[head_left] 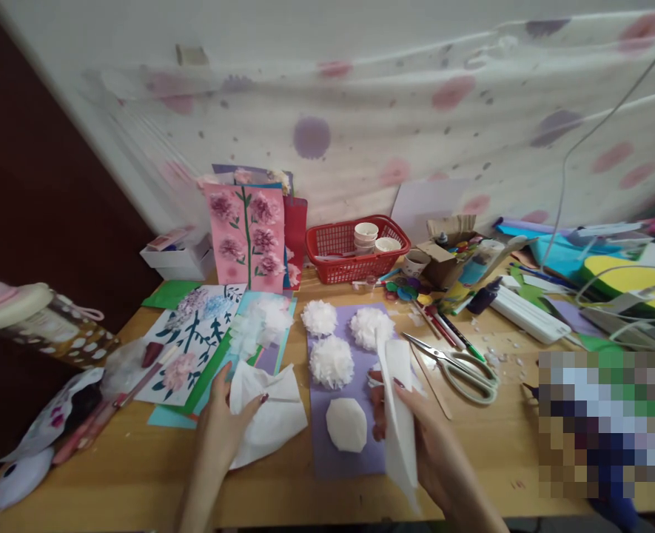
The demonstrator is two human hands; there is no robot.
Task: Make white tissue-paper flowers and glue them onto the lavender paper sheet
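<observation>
Pinched in my left hand (pixel 230 411) is a crumpled white tissue sheet (pixel 274 414), left of the purple paper. My right hand (pixel 410 414) grips a folded white tissue (pixel 398 444), held upright over the right edge of the purple paper (pixel 320 459). On that paper sit several fluffy white tissue flowers (pixel 331 361) and, nearest me, a flat white tissue piece (pixel 346 425) with cut corners. Scissors (pixel 465 374) lie just right of my right hand, beside a thin wooden stick (pixel 432 381).
A red basket (pixel 327 270) with paper cups stands at the back. Pink flower artwork (pixel 249 237) leans at back left, and a painted sheet (pixel 186 348) lies before it. Bottles, markers and a cardboard box (pixel 441 259) crowd the right. A tumbler (pixel 55 322) is far left.
</observation>
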